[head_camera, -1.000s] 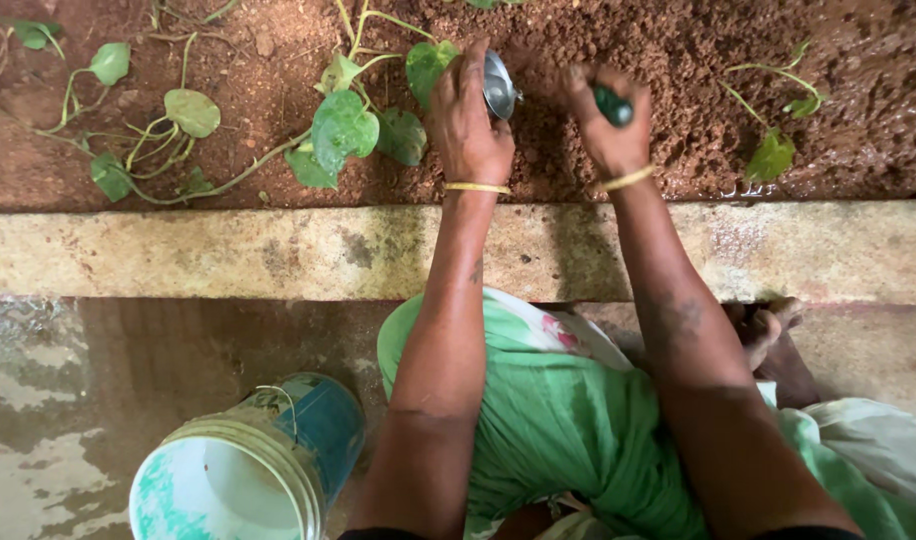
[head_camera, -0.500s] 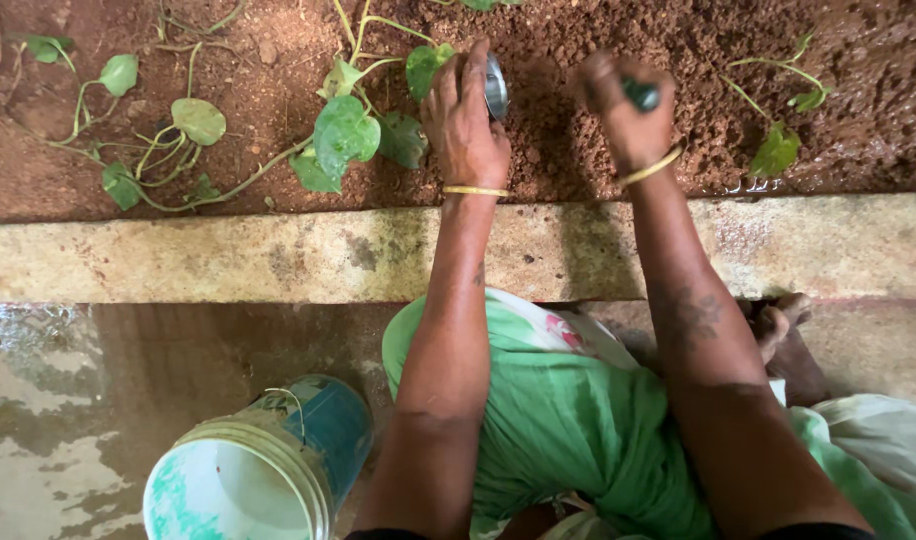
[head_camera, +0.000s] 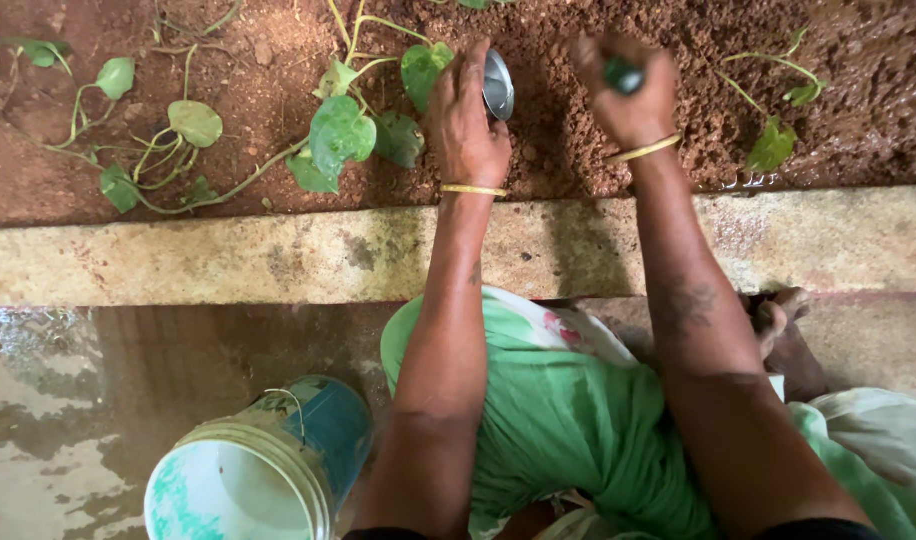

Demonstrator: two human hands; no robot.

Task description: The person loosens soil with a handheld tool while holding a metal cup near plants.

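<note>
Soil bed (head_camera: 678,60) fills the top strip, reddish brown, darker and wet-looking toward 2 o'clock. Stone kerb (head_camera: 178,255) runs full width below it, pale and mottled. Wet floor (head_camera: 68,400) takes the lower left, shiny with puddles. Person crouches at 5 o'clock, green cloth (head_camera: 558,410) over the knees, both forearms reaching up across the kerb to the soil. A bare foot (head_camera: 783,345) shows at 3 o'clock just under the kerb.

Bucket (head_camera: 253,470) at 7 o'clock on the floor, blue wall, pale green-white inside, wire handle on its rim, just left of the left elbow.

Vine (head_camera: 343,130) with heart-shaped leaves trails over the soil from 10 to 12 o'clock, its nearest leaves touching the left hand's thumb side. A small seedling (head_camera: 773,145) sits at 2 o'clock, apart from the right hand.

Left hand (head_camera: 465,115) at 12 o'clock, fingers curled around a small steel cup (head_camera: 498,85), only its shiny rim edge showing past the fingers; gold bangle on the wrist. Right hand (head_camera: 626,90) at 1 o'clock, closed in a fist on a dark green handle (head_camera: 621,75); the rest of that tool is hidden by the fist. Bangle on that wrist too. Hands near each other, not touching, both just above the soil.
</note>
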